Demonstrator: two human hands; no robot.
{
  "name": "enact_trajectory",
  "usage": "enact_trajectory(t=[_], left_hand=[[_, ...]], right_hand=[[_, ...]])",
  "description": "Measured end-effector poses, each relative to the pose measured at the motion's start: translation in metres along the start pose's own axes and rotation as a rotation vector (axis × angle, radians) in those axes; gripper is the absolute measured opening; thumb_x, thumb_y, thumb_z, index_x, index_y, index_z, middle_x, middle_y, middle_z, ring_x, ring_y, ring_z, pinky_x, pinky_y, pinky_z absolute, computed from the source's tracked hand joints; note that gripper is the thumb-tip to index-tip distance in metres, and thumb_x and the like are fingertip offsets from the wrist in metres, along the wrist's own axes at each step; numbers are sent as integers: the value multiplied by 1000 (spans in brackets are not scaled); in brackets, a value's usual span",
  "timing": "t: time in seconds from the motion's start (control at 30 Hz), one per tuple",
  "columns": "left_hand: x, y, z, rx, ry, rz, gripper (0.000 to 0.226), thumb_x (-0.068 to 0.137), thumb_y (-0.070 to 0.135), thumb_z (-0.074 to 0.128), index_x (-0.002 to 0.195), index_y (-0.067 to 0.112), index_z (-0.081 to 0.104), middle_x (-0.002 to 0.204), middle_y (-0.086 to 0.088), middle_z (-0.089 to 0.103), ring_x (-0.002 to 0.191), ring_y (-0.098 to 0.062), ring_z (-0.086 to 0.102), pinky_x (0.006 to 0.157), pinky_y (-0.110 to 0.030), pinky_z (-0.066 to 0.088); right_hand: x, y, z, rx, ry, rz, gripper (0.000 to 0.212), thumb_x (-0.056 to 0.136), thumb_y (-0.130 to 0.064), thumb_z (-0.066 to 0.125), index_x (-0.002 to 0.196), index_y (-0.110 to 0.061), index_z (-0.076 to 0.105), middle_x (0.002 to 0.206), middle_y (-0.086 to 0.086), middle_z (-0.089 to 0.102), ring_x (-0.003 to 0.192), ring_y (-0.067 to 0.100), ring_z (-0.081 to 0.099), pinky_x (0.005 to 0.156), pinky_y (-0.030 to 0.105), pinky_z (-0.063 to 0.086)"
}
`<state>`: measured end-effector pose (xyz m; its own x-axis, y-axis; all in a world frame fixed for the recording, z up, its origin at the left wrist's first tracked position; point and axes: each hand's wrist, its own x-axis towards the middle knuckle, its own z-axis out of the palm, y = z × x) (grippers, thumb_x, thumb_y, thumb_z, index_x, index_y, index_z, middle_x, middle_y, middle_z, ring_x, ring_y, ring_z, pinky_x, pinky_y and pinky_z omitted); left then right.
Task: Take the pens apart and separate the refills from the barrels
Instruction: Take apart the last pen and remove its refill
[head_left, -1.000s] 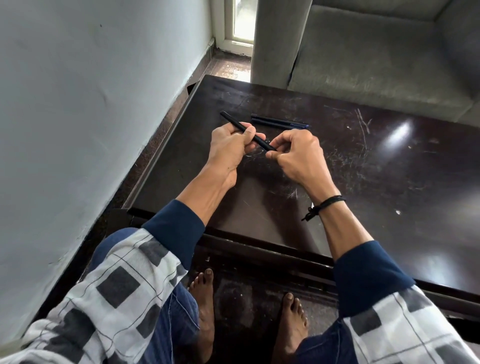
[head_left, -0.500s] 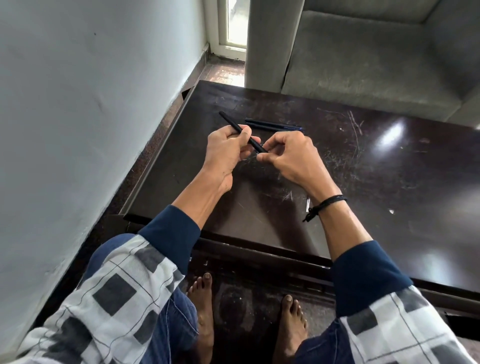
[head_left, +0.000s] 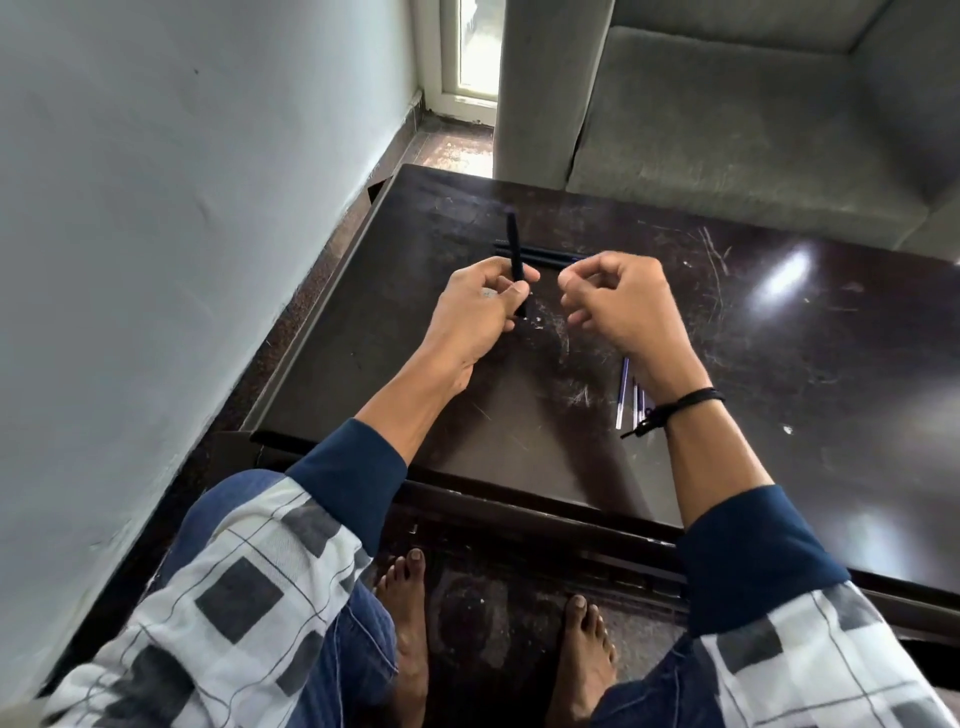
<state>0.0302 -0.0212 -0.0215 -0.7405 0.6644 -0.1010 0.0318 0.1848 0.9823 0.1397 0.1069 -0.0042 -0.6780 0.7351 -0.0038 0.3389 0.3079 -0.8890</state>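
Left hand (head_left: 475, 314) grips a black pen barrel (head_left: 514, 249) near its lower end, barrel close to upright above the dark table (head_left: 810, 374). Right hand (head_left: 623, 312) is just beside it and apart, fingers curled toward the thumb; whether it pinches anything cannot be told. Thin refills (head_left: 624, 389) lie on the table beside the right wrist. More dark pens (head_left: 545, 255) lie flat beyond both hands.

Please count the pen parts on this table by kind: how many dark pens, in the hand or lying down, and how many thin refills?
Dark pen held in the left hand: 1
Dark pens lying on the table: 2
Thin refills: 3 visible, partly hidden by the wrist
Total: 6
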Motion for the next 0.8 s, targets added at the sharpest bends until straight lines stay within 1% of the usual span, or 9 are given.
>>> enact_trajectory(t=[0.03, 0.1, 0.2, 0.27, 0.37, 0.5, 0.57, 0.7, 0.8], left_hand=[[0, -1, 0, 33, -8, 22, 19, 98, 15, 61, 101, 27, 74, 90, 4, 61, 83, -7, 62, 80, -27, 57], [0, -1, 0, 78, -31, 49, 18, 97, 17, 63, 101, 29, 75, 103, -1, 63, 90, -12, 64, 80, -26, 59], [-2, 0, 3, -41, -62, 43, 16, 96, 9, 64, 103, 17, 75, 97, -3, 68, 84, -13, 65, 79, -25, 57], [-3, 3, 5, -192, -60, -6, 15, 96, 2, 64, 103, 10, 73, 96, -7, 71, 86, -15, 67, 81, -23, 57], [0, 3, 4, -352, -24, -90, 13, 94, -1, 65, 101, 6, 73, 94, -10, 71, 86, -17, 71, 83, -24, 58], [0, 3, 3, -495, -22, -151, 12, 93, -2, 65, 101, 2, 73, 92, -14, 72, 82, -19, 73, 84, -23, 59], [0, 4, 3, -549, -21, -175, 12, 93, -3, 65, 103, 0, 72, 94, -15, 72, 83, -20, 74, 81, -22, 59], [5, 6, -3, -593, 47, -213, 13, 93, 3, 68, 104, -2, 72, 104, -24, 74, 88, -27, 74, 77, -23, 59], [11, 8, -11, -557, 129, -178, 10, 92, 4, 69, 100, -1, 73, 96, -20, 75, 86, -24, 72, 78, -24, 59]], right_hand=[[0, -2, -2, 51, 23, -13, 2, 91, -24, 73, 89, -23, 73, 74, -3, 72, 58, 9, 67, 66, 32, 57], [-1, -5, -4, 116, 44, -67, 11, 91, -23, 75, 101, -22, 74, 72, -8, 65, 59, 9, 63, 65, 27, 54], [0, -6, -5, 109, 24, -135, 23, 87, -21, 79, 109, -27, 74, 83, -7, 65, 67, 8, 57, 69, 21, 50], [1, -1, -6, 22, 4, -112, 26, 84, -18, 80, 107, -30, 75, 93, -4, 66, 71, 6, 58, 72, 18, 47], [2, 5, -8, -26, -43, -27, 17, 83, -18, 81, 96, -27, 77, 88, -3, 73, 72, 6, 64, 70, 24, 49], [0, 1, -10, 107, -90, 37, 11, 86, -6, 78, 95, -12, 75, 77, 4, 72, 65, 13, 68, 58, 21, 53], [-1, -2, -10, 169, -102, 53, 11, 86, -1, 77, 97, -3, 74, 75, 9, 70, 65, 14, 67, 58, 19, 54], [4, 3, -14, 202, -54, 70, 9, 86, 2, 76, 86, -7, 74, 68, 6, 69, 71, 22, 64, 70, 27, 56], [9, 12, -23, 208, -10, 88, 15, 86, 2, 76, 81, -12, 74, 64, 0, 70, 72, 21, 66, 78, 33, 58]])
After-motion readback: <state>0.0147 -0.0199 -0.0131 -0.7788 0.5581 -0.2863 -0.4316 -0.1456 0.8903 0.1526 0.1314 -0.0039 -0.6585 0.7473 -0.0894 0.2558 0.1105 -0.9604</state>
